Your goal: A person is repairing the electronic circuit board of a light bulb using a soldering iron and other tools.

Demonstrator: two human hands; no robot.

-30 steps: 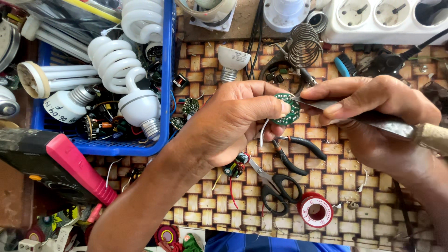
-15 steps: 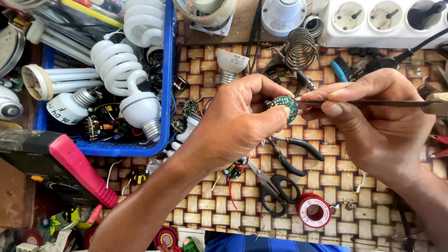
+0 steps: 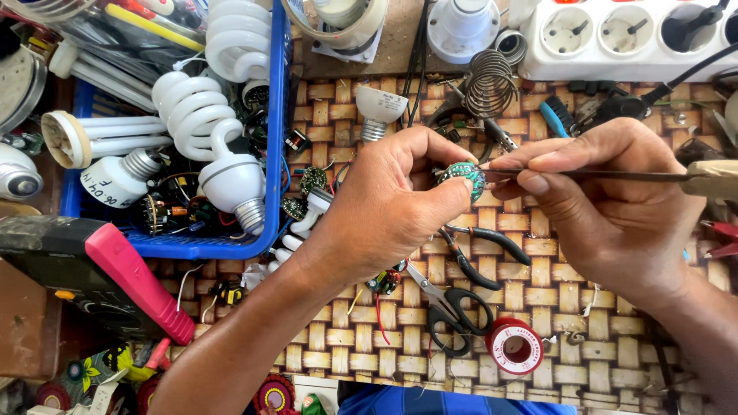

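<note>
Over the woven table [image 3: 538, 307] | left hand [image 3: 384, 207] is pinching a round green circuit board [image 3: 463, 177] | right hand [image 3: 607, 200] is gripping a soldering iron [image 3: 615, 175], tip touching the board | soldering looks under way, not finished.

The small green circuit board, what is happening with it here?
A person holds the small round green circuit board between the fingers of the left hand, above a woven mat. The right hand holds a thin metal tool, its tip at the board's edge. Scissors, pliers and a red spool lie on the mat below. A blue tray at the left holds spiral lamps.
</note>
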